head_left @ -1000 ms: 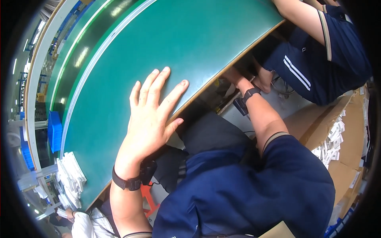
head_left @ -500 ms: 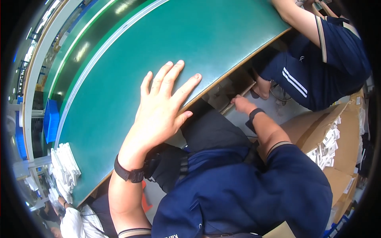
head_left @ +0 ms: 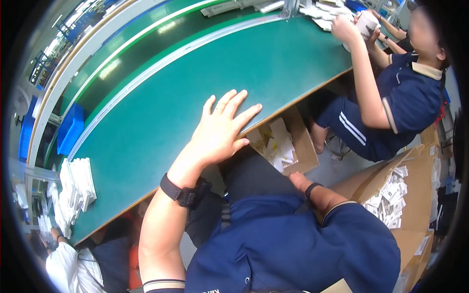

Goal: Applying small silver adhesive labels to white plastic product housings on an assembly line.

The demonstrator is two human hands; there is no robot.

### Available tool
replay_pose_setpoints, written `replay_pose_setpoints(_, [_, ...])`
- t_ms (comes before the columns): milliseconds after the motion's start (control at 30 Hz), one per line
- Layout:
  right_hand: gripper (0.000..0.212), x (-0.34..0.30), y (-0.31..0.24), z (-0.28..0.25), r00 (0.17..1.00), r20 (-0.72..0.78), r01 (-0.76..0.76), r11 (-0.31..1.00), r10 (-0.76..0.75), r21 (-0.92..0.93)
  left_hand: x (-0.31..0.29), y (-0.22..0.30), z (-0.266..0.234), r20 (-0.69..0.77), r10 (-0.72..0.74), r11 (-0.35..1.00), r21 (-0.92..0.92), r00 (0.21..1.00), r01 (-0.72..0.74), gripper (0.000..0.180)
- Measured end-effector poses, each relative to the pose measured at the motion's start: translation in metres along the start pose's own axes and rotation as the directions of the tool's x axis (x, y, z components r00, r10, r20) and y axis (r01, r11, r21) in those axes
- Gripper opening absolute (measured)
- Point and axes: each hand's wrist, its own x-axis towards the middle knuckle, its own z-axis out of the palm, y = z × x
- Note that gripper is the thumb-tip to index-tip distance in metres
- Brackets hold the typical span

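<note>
My left hand [head_left: 220,127] lies on the green tabletop [head_left: 161,117] near its wooden edge. Its fingers are spread, and nothing is in them. Below the table edge, my right hand [head_left: 298,180] is closed at the near rim of an open cardboard box [head_left: 307,155]; its fingertips are partly hidden. White and yellowish pieces [head_left: 281,141] lie inside that box, which stands partly under the table beside my dark-trousered leg.
A co-worker [head_left: 371,97] at the far right holds a white cylindrical item [head_left: 367,24]. A large carton [head_left: 415,195] of small white packs stands at my right. White stacks [head_left: 75,188] and a blue bin [head_left: 71,129] are at left, near another person's white sleeve [head_left: 73,266].
My right hand has drawn back toward me, and the cardboard box has come out from under the table, showing its contents. The view has shifted; my left hand stays spread on the tabletop.
</note>
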Motion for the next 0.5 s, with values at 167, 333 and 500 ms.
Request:
replay_pose_setpoints(167, [0.024,-0.006,0.037,0.016,0.991,-0.130,0.015,0.998,-0.023,-0.066,0.000,0.002,0.006,0.003,0.001,1.000,-0.007,1.000,-0.001,0.080])
replay_pose_setpoints(333, [0.016,-0.006,0.064,0.013,0.984,-0.178,0.008,1.000,-0.010,-0.011,-0.001,0.005,0.007,0.001,-0.016,1.000,0.001,1.000,0.016,0.079])
replay_pose_setpoints(500, [0.019,-0.021,0.069,0.029,0.989,-0.119,-0.090,0.996,0.090,0.006,0.000,0.005,0.005,-0.006,-0.017,1.000,0.004,1.000,0.017,0.078])
